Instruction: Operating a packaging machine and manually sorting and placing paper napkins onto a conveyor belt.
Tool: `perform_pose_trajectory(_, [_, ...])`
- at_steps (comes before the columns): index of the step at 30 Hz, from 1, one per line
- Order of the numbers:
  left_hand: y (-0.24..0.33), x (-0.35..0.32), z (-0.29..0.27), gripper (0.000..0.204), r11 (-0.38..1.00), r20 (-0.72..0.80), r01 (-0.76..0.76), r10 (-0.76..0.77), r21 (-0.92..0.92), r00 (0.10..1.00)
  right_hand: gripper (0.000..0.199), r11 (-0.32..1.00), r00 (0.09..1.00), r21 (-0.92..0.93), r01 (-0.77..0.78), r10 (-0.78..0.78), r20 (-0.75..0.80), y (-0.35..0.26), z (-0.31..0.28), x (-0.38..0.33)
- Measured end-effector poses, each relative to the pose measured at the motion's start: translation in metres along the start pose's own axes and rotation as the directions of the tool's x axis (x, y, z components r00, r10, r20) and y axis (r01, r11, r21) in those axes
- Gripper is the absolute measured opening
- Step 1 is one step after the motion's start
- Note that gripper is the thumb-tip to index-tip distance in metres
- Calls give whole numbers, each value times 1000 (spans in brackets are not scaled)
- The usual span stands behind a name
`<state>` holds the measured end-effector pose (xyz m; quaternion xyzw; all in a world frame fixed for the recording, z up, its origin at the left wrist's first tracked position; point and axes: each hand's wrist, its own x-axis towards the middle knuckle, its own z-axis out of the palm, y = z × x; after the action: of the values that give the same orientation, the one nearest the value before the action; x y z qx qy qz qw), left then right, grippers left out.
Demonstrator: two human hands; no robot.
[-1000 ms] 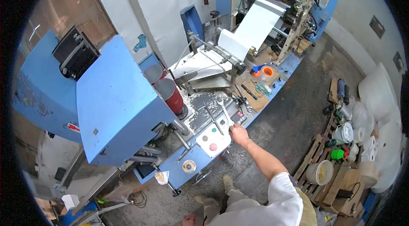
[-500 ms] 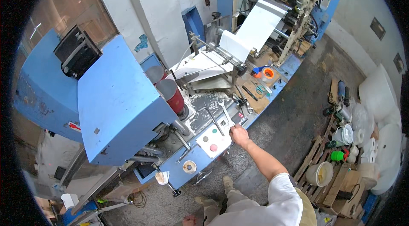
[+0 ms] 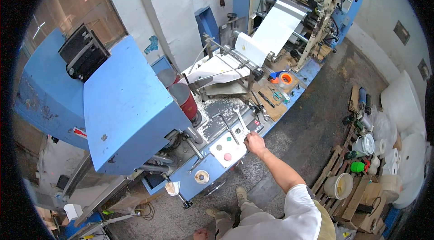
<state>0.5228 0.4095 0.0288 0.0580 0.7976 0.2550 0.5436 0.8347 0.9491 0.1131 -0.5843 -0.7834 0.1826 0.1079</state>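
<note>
My right hand (image 3: 256,143) reaches to the front edge of the blue machine, its fingers closed around the lower end of a silver wrench (image 3: 241,120). The wrench's open jaw points away from me. Beside it, a dark L-shaped bar (image 3: 228,128) lies across a white control panel (image 3: 220,156) with a red button (image 3: 227,156) and smaller green and dark ones. A small red-lit display (image 3: 257,123) sits just beyond the hand. Low in the picture, my left hand (image 3: 200,234) hangs by my leg, partly cut off, with its fingers unclear.
A white web (image 3: 278,25) runs from the rollers over a metal former. Orange tape (image 3: 285,78) and scissors (image 3: 277,95) lie on the board at the far right of the bench. Red cylinders (image 3: 183,99) stand by the blue housing (image 3: 126,104). A pallet with buckets (image 3: 339,186) is on the right.
The view has shifted very slightly. My right hand stays at the wrench's lower end, and the wrench keeps its place on the machine.
</note>
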Motion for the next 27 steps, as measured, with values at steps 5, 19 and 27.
perform_pose_trajectory(5, [6, -1, 1, 14, 998, 10, 15, -15, -55, 1000, 30, 1000, 1000, -14, -12, 12, -1, 3, -2, -1])
perform_pose_trajectory(19, [-7, 8, 0, 13, 999, -12, -9, 8, -53, 1000, 34, 999, 999, -22, -42, 42, 8, -4, -7, -1])
perform_pose_trajectory(27, [-13, 11, -4, 14, 999, -26, -24, 23, -35, 999, 34, 999, 999, 4, -40, 40, 19, -13, -13, -6])
